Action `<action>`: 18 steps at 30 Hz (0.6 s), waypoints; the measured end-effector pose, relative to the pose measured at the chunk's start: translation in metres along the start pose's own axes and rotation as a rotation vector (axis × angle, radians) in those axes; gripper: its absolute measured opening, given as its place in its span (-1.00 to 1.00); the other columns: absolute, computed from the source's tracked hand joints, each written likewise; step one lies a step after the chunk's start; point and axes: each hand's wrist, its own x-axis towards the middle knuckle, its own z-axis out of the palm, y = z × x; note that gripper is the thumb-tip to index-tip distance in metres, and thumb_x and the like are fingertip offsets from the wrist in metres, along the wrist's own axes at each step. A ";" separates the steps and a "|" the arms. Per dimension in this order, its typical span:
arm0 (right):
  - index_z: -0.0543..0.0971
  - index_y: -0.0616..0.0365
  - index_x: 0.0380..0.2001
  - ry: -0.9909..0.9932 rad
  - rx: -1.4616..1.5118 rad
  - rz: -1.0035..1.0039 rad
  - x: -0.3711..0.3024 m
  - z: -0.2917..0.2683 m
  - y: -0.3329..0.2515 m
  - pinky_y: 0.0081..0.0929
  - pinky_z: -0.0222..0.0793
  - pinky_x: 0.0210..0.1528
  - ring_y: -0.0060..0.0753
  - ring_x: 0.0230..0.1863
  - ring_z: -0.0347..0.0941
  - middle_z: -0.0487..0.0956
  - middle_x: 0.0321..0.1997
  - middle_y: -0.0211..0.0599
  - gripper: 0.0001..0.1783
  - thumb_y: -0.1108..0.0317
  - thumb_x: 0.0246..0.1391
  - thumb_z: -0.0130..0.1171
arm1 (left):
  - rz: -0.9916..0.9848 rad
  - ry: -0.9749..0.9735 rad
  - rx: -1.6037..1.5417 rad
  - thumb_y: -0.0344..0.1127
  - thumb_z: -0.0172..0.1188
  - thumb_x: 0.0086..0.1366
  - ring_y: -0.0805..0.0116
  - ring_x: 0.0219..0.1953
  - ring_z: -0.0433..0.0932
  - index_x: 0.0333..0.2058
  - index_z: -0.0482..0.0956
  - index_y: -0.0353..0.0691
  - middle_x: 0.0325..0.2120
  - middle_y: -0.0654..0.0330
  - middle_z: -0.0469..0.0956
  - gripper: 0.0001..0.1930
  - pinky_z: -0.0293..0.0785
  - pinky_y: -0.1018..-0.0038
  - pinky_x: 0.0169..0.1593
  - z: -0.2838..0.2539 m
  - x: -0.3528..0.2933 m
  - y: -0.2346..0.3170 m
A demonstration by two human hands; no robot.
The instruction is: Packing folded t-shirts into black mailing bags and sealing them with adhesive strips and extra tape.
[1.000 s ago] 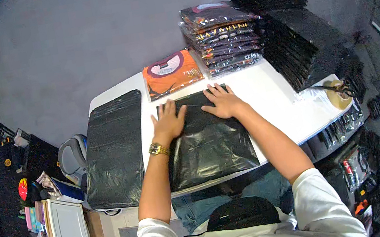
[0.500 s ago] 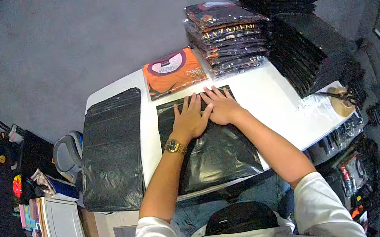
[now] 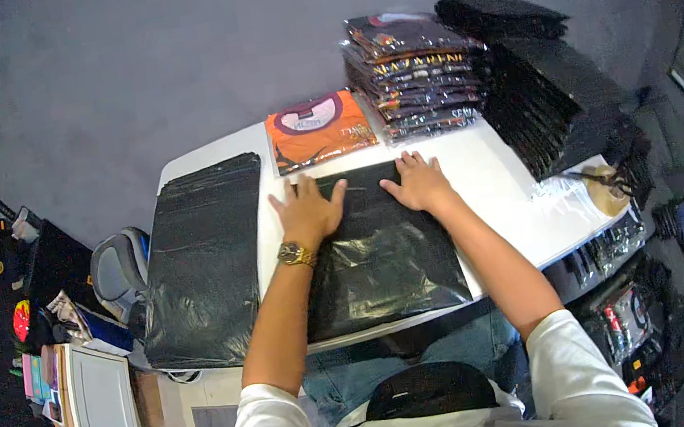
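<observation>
Both hands lie flat, palms down, fingers spread, on a black plastic bag (image 3: 380, 252) in the middle of the white table (image 3: 505, 186). Nothing gripped, just pressing on the surface. Left hand (image 3: 307, 210) sits on the bag's upper left part, w/ a gold wristwatch (image 3: 296, 254) on that wrist. Right hand (image 3: 418, 183) sits on the upper right part, hands apart from each other w/ bare bag between them. The bag's near edge reaches the table's front edge, close to the person's body.

Just beyond the bag, touching or nearly touching its far edge, lies a folded orange shirt in clear wrap (image 3: 319, 129). To its right stands a stack of packed dark shirts (image 3: 414, 75), and further right a pile of black bags (image 3: 552, 88) fanned down toward the table's right end. Left of the hands, a second large black bag (image 3: 204, 255) lies flat over the table's left part, its lower end hanging past the edge. A grey chair (image 3: 115, 265) shows beside it. Floor is grey carpet (image 3: 154, 64).
</observation>
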 end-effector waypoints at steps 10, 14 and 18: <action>0.06 0.16 0.58 -0.026 0.103 -0.304 -0.005 0.023 -0.046 0.12 -0.27 0.65 0.03 0.70 -0.23 -0.12 0.72 -0.09 -0.12 -0.13 0.37 -0.14 | 0.301 -0.117 -0.178 0.38 -0.38 0.53 0.01 0.61 -0.10 0.54 0.03 -0.25 0.58 0.02 -0.02 -0.10 -0.29 -0.19 0.57 0.018 0.001 0.024; 0.04 0.23 0.57 -0.042 0.102 -0.224 -0.009 0.009 -0.024 0.03 -0.36 0.67 -0.07 0.71 -0.26 -0.10 0.72 -0.11 0.04 -0.38 0.35 -0.16 | 0.236 -0.071 -0.141 0.38 -0.35 0.53 0.05 0.62 -0.12 0.54 0.05 -0.23 0.58 0.10 -0.01 -0.10 -0.31 -0.18 0.57 0.018 0.002 0.000; 0.00 0.16 0.60 -0.024 0.069 -0.120 -0.010 0.010 0.009 0.01 -0.37 0.68 -0.16 0.72 -0.29 -0.12 0.73 -0.22 0.03 -0.40 0.37 -0.23 | 0.170 -0.077 -0.126 0.38 -0.36 0.53 0.08 0.62 -0.12 0.54 0.07 -0.18 0.59 0.16 -0.01 -0.13 -0.33 -0.22 0.56 0.014 0.005 -0.013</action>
